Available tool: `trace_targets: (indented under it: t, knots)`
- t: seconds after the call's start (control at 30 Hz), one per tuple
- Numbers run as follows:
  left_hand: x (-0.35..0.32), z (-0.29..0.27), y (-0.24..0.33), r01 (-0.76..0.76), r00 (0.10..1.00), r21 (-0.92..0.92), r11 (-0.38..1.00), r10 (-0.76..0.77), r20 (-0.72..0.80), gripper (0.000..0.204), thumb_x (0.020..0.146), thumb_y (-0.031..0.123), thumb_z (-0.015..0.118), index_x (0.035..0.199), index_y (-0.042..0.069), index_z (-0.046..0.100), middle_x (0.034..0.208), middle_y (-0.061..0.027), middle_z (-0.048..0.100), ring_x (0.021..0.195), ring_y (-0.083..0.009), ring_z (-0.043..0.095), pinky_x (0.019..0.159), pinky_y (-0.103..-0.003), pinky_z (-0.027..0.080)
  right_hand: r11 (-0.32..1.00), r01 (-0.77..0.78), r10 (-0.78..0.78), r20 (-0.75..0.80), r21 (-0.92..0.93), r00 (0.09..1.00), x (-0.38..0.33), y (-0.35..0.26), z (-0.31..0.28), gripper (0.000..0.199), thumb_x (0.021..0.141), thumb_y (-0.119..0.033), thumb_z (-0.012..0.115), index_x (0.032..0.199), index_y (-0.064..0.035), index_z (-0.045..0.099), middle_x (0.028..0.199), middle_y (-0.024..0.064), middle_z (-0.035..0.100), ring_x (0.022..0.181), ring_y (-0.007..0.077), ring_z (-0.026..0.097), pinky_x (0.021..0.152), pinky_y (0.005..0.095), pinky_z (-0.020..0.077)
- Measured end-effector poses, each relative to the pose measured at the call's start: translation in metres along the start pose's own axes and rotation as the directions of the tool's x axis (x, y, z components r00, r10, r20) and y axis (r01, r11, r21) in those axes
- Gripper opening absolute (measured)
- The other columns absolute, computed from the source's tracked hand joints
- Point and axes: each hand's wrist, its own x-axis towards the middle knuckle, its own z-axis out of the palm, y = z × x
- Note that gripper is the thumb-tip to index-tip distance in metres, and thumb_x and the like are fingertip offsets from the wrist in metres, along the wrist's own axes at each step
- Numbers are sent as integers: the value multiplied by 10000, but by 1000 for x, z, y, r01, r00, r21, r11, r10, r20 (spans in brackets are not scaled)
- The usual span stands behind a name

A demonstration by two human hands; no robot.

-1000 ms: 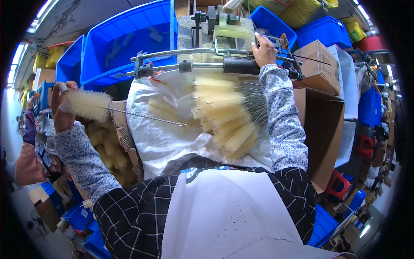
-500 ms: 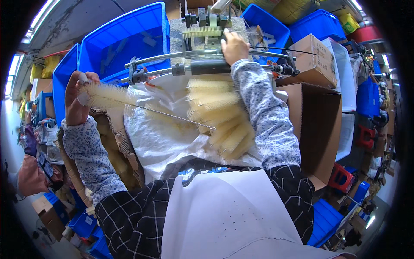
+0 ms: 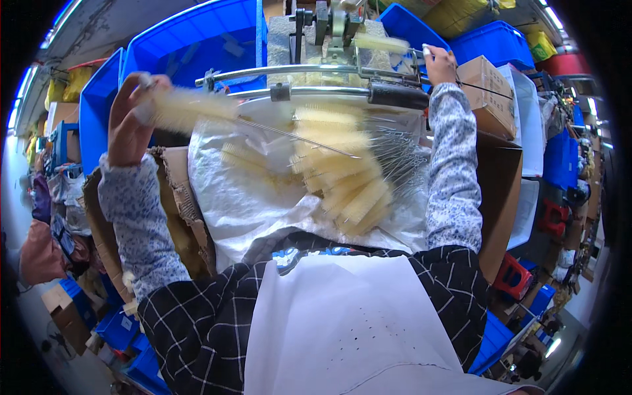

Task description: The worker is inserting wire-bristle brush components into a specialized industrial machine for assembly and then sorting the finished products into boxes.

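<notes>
My left hand (image 3: 135,118) is raised at the left, its fingers closed round the bristle end of a cream bottle brush (image 3: 187,108). The brush is smeared by motion, and its bare twisted-wire stem points right over the white sheet. At the far right of the bench machine (image 3: 316,80), my right hand (image 3: 442,66) has its fingers curled by the right end of the rails; what they grip cannot be made out. Another cream brush (image 3: 382,43) lies across the machine, just left of that hand. Below the rails, a fanned pile of brushes (image 3: 336,148) rests with wire stems toward the right.
A white sheet (image 3: 224,187) lies under the pile. Blue bins (image 3: 191,29) stand at the far left, another blue bin (image 3: 411,29) behind the machine. Cardboard boxes (image 3: 487,92) flank the right side, and a torn carton (image 3: 184,191) sits by my left forearm.
My right hand has moved right, away from the machine's middle. The black roller and the brush on the machine have shifted right too. My left hand still holds its brush, now slightly lower and blurred.
</notes>
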Motion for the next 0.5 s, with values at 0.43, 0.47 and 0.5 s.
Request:
trace_targets:
  t: [0.43,0.47,0.5]
  knots:
    - [57,99,-33,-184,928,-36,982,185,324,410,647,-96,500,1036,25,452,1004,-81,505,926,-147,511,765,-271,459,617,-399,-481,726,678,492,-63,-34,-132,474,859,-327,466,1249,-81,355,1143,53,486,1047,150,458,893,301,382]
    - [63,120,-39,-233,924,-14,972,225,310,398,651,-93,531,1022,29,455,1004,-63,504,908,-139,521,756,-261,458,635,-200,-618,646,746,447,-65,-36,-134,550,853,-413,433,1273,-74,324,1150,73,474,1102,185,417,933,332,323]
    - [60,135,-42,-216,943,24,976,202,263,380,648,-81,553,999,31,461,998,-57,504,893,-135,526,750,-254,456,627,-178,-676,643,759,361,-64,-66,-144,559,860,-421,409,1276,-59,315,1168,89,460,1103,190,415,940,335,317]
